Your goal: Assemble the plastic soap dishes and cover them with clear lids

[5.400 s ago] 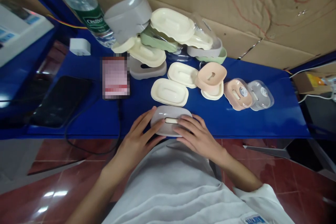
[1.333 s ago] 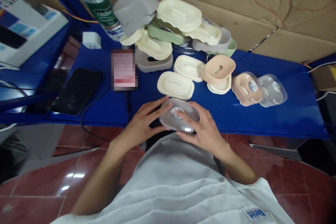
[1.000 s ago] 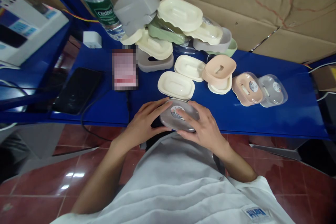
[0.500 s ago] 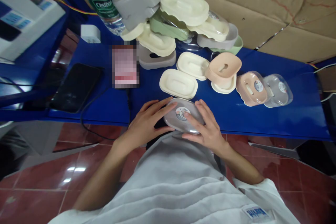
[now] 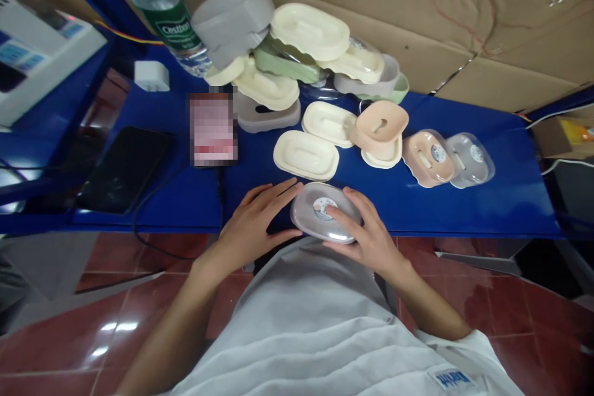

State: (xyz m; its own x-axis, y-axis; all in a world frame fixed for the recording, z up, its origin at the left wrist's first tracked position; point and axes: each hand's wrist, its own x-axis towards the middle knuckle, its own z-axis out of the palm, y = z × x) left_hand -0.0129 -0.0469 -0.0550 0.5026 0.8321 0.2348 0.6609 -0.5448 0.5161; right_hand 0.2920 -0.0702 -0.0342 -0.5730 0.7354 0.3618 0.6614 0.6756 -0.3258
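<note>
A grey soap box with a clear lid and a round sticker [image 5: 320, 215] sits at the near edge of the blue table [image 5: 487, 210]. My right hand [image 5: 366, 238] wraps round its right side, with fingers lying over the lid. At the box's left end is my left hand [image 5: 253, 223], its fingers stretched out flat on the table and the fingertips touching the box.
A cream soap dish [image 5: 305, 155] lies just behind the box. Farther back is a pile of cream, green and grey dishes [image 5: 297, 62]. A pink box [image 5: 427, 158] and a grey box [image 5: 469, 159] stand at the right. A black phone [image 5: 121, 168], a cable and a water bottle [image 5: 158, 6] are at the left.
The clear lid with its sticker has come to cover the grey box. In the last second the box has shifted slightly to the right, and my left hand's fingers have spread flatter.
</note>
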